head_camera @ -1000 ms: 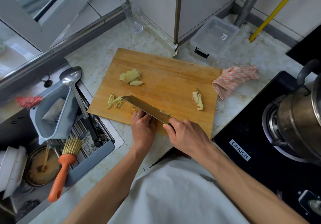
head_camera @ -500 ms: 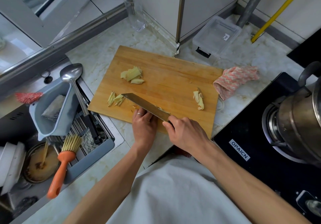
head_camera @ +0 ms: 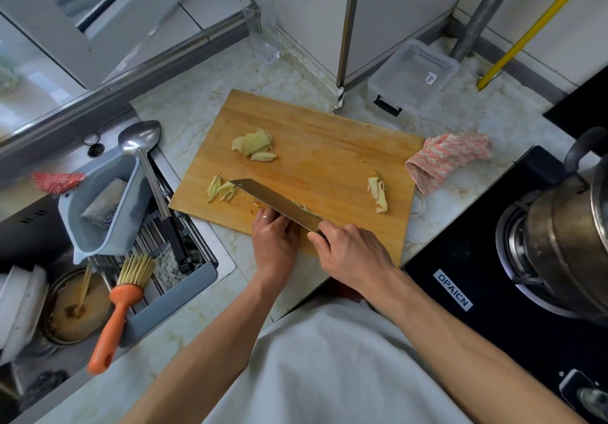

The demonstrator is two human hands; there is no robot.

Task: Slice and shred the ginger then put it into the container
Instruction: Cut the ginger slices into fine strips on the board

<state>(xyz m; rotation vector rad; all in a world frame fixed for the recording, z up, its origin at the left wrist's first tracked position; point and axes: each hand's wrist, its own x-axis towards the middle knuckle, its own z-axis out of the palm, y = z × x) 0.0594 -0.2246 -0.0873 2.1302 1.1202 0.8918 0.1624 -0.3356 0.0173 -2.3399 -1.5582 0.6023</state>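
Note:
On the wooden cutting board (head_camera: pixel 329 147) lie a stack of ginger slices (head_camera: pixel 254 144), a small heap of ginger shreds (head_camera: pixel 221 190) at the left, and a ginger piece (head_camera: pixel 377 191) at the right. My right hand (head_camera: pixel 353 254) grips the handle of a cleaver (head_camera: pixel 274 202), whose blade lies across the board's near edge. My left hand (head_camera: pixel 273 241) sits just left of the blade, fingertips curled down on ginger that is mostly hidden under the blade. A clear plastic container (head_camera: pixel 413 76) stands behind the board.
A pink cloth (head_camera: pixel 447 158) lies right of the board. A stove with a metal pot (head_camera: pixel 566 242) is at the right. At the left is a sink with a grey basket (head_camera: pixel 98 206), a ladle (head_camera: pixel 144 160) and an orange brush (head_camera: pixel 115 311). A tall glass (head_camera: pixel 261 28) stands at the back.
The cleaver's blade has shifted slightly left, closer to the heap of shreds. Both hands keep their places at the board's near edge.

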